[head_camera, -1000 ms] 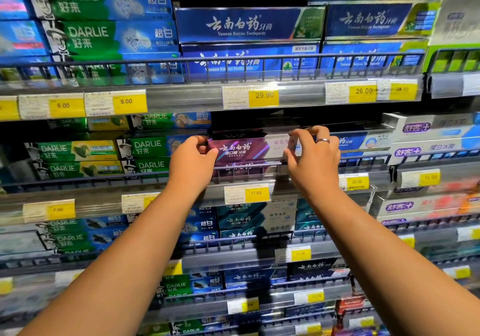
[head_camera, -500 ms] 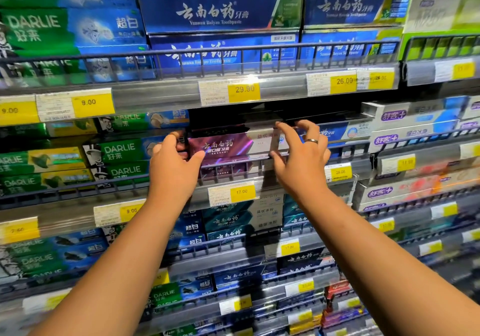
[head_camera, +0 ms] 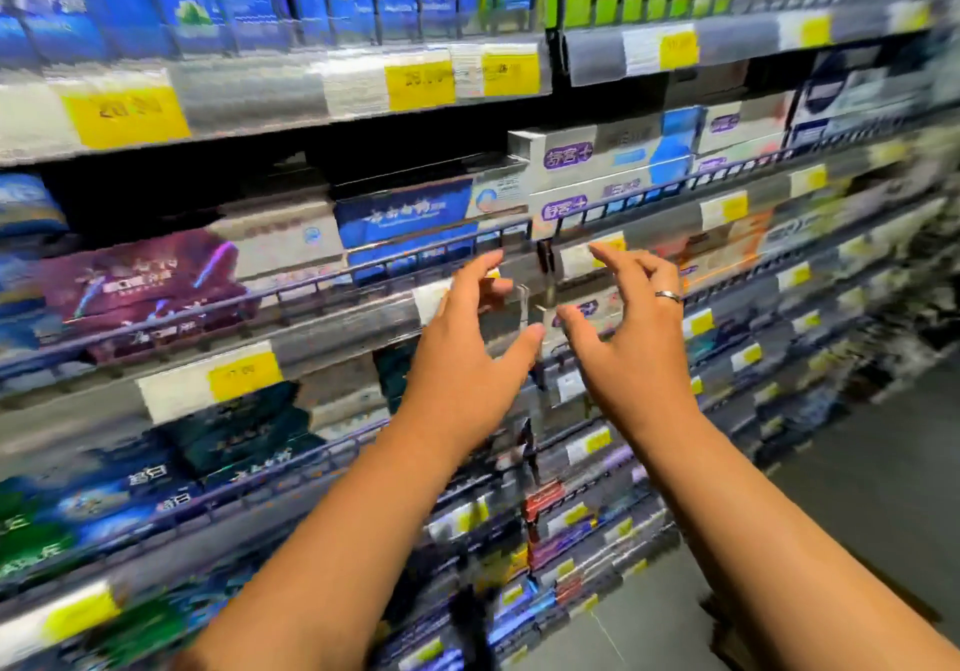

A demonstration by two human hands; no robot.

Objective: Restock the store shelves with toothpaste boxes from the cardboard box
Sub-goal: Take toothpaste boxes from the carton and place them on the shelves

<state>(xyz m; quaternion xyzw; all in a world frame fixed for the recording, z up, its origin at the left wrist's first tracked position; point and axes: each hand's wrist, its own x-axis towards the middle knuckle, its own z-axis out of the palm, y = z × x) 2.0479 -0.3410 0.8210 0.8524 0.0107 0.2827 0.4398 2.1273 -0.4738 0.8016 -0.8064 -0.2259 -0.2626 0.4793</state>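
Shelves [head_camera: 332, 330] blur behind loose-fingered left hand [head_camera: 460, 353] and right hand [head_camera: 631, 340].

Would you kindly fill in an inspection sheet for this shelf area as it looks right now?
Surface: middle shelf, wire rail along its front, stocked.
Job's things: purple toothpaste box lies behind the rail at left; blue box and white boxes to its right.
Clutter: nothing seen.
Hands: left hand and right hand held before the shelf, fingers spread, holding nothing; ring on the right.
Cables: nothing seen.
Surroundings: yellow price tags, grey floor at right; picture blurred by motion.
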